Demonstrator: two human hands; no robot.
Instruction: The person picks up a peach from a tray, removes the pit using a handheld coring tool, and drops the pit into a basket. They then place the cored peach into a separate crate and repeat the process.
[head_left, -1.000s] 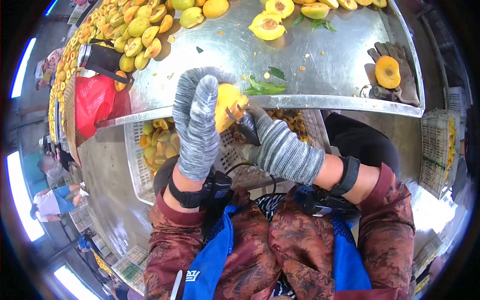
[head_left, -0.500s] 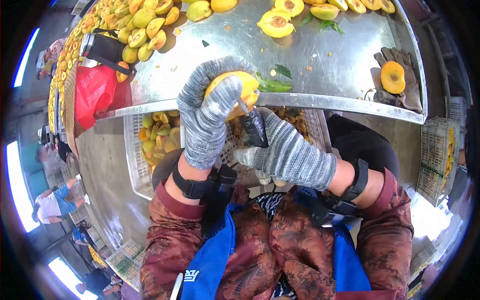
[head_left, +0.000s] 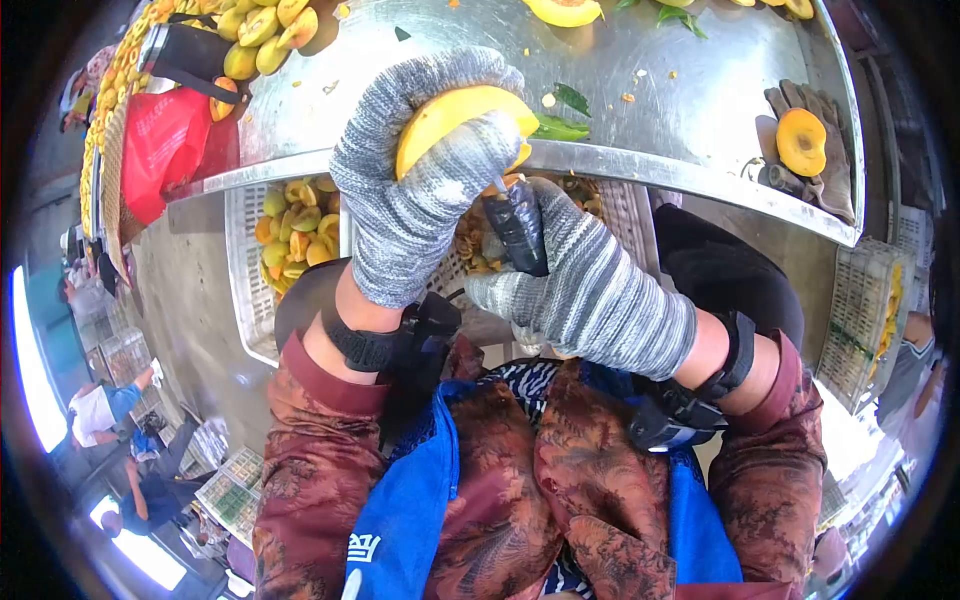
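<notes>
My left hand (head_left: 425,200), in a grey knitted glove, is wrapped round a yellow peach (head_left: 455,112) just above the front edge of the metal table (head_left: 330,120). My right hand (head_left: 610,290), gloved alike, is closed round the black handle of a pitting tool (head_left: 517,235). The tool's thin metal end meets the lower side of the peach beside my left thumb; its tip is hidden. Below my hands stands a crate (head_left: 632,220) holding small brownish pieces, partly hidden by my right hand.
A plastic crate (head_left: 245,290) of peach halves stands below left. On the table lie a red bag (head_left: 160,145), a black container (head_left: 185,55), green leaves (head_left: 560,128), and a peach half (head_left: 801,142) on brown gloves (head_left: 835,185). Another crate (head_left: 860,320) stands right. People are at far left.
My view has shifted, and the table sits higher in it. My left hand has turned the peach, so its cut edge shows differently. The right hand keeps the tool against it.
</notes>
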